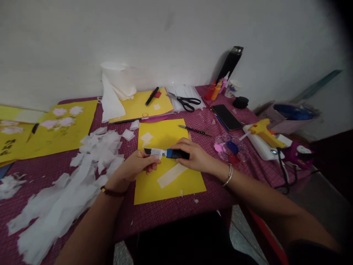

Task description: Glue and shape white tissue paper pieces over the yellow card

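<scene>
My right hand (194, 156) is closed round the black and blue handle of a utility knife (176, 153). My left hand (138, 167) pinches the white-wrapped front end of the same knife (156, 151). Both hands hover over a yellow paper sheet (154, 184) lying on the checked maroon tablecloth (171, 213). On the sheet lie a pale paper strip (171, 175) and a small pale cut shape (146, 138).
White tissue scraps (68, 191) spread over the left. Behind lie more yellow sheets (55, 129), scissors (186, 101), a black pen (152, 95), a pencil (194, 130), a phone (226, 116), paint bottles (216, 90), a flask (230, 64) and a yellow glue gun (266, 134).
</scene>
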Action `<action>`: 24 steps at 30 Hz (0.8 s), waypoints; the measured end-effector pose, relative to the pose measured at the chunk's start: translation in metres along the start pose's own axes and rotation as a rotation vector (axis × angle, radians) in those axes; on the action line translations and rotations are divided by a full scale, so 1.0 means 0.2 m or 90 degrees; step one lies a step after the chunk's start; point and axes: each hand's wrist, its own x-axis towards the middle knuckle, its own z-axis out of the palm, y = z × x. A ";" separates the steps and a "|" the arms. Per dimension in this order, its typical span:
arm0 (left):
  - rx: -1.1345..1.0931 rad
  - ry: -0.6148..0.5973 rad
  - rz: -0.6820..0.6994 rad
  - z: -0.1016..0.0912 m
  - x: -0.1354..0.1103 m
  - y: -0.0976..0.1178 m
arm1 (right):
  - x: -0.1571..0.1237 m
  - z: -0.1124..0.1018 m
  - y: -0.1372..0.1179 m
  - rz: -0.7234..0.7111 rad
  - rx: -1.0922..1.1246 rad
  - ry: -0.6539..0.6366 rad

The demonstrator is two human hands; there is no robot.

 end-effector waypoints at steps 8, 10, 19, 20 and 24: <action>0.021 -0.070 0.002 -0.08 -0.04 0.01 | 0.00 -0.08 0.11 -0.028 -0.021 -0.012; 0.052 -0.084 0.004 -0.09 -0.05 0.02 | 0.00 -0.10 0.13 -0.018 -0.037 -0.007; 0.327 0.103 -0.006 -0.25 -0.19 0.17 | 0.02 -0.13 0.15 0.136 -0.232 0.003; 0.348 0.152 -0.054 -0.30 -0.21 0.18 | 0.02 -0.13 0.15 0.144 -0.248 -0.004; 0.380 0.243 -0.074 -0.52 -0.29 0.22 | 0.03 -0.12 0.16 0.155 -0.281 -0.010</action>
